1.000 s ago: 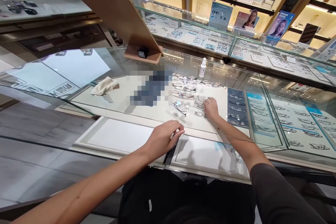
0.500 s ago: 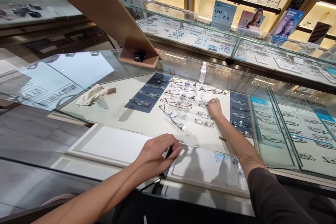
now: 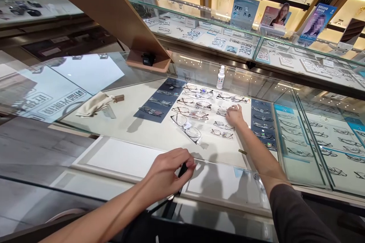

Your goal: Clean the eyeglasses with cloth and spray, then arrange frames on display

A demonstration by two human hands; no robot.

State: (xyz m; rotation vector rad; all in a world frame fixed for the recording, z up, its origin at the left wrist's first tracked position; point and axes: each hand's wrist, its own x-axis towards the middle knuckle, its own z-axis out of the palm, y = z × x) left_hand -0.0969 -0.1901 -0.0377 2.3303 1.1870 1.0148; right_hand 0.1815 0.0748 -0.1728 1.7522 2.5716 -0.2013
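My right hand (image 3: 235, 115) reaches over the display, fingers curled at the edge of a thin-framed pair of eyeglasses (image 3: 221, 111); its fingertips are partly hidden. Below it lie more eyeglasses (image 3: 224, 125) and a brown-rimmed pair (image 3: 221, 133). A larger dark-rimmed pair (image 3: 191, 132) lies at an angle to the left, with a clear tag beside it. My left hand (image 3: 172, 167) is at the near edge of the glass counter, its thumb and bent fingers closed together. What is in them, if anything, cannot be made out.
A white spray bottle (image 3: 220, 77) stands behind the eyeglasses. On the left lie a beige cloth (image 3: 93, 105) and a large tilted mirror-like board (image 3: 114, 11) on a wooden base. Dark-blue panels (image 3: 161, 102) hold more frames. Glass showcases (image 3: 302, 140) continue at right.
The view has shifted slightly. My right hand stays at the same eyeglasses with its fingers a little changed. My left hand keeps nearly the same place and pose.
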